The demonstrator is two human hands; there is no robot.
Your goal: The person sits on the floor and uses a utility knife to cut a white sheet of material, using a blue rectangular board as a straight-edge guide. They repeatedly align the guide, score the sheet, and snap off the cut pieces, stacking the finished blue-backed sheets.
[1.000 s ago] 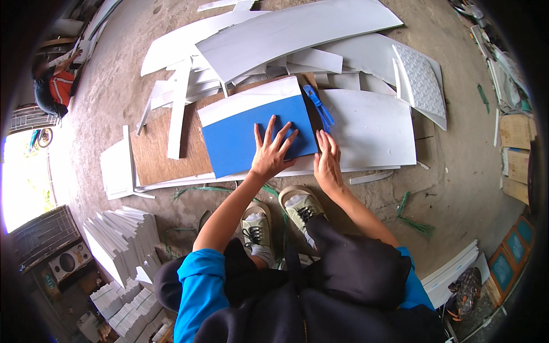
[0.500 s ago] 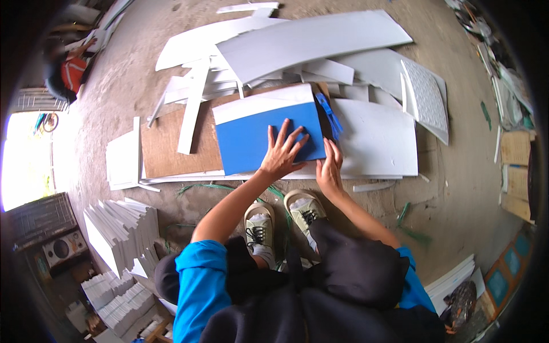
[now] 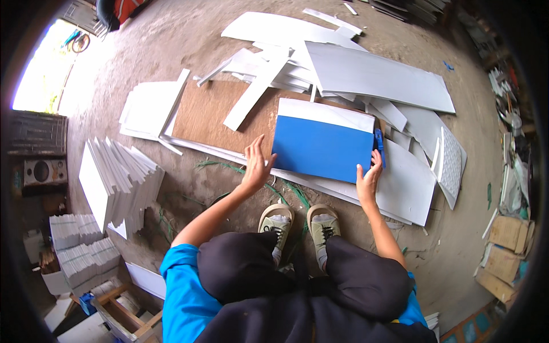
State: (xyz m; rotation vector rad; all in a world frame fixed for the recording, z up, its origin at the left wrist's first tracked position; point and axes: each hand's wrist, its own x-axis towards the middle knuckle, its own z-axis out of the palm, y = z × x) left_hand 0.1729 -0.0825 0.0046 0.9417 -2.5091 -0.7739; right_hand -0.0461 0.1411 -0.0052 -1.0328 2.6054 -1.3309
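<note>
A flat blue rectangular sheet lies on a brown wooden board, with a white sheet showing along its far edge. My left hand is beside the sheet's left edge, fingers apart and holding nothing. My right hand is at the near right corner, fingers spread, with thumb and fingertips at the sheet's edge. Just beyond those fingers, along the right edge, lies a slim blue tool whose kind I cannot make out.
White offcut panels pile up beyond the board. Upright stacked white sheets stand at the left, with bundled white pieces nearer. Green strands lie on the floor by my shoes. Cardboard is at the right.
My left hand has lifted off the blue sheet and moved to its left side. My right hand stays near the right corner. The view has turned, so the scene appears tilted.
</note>
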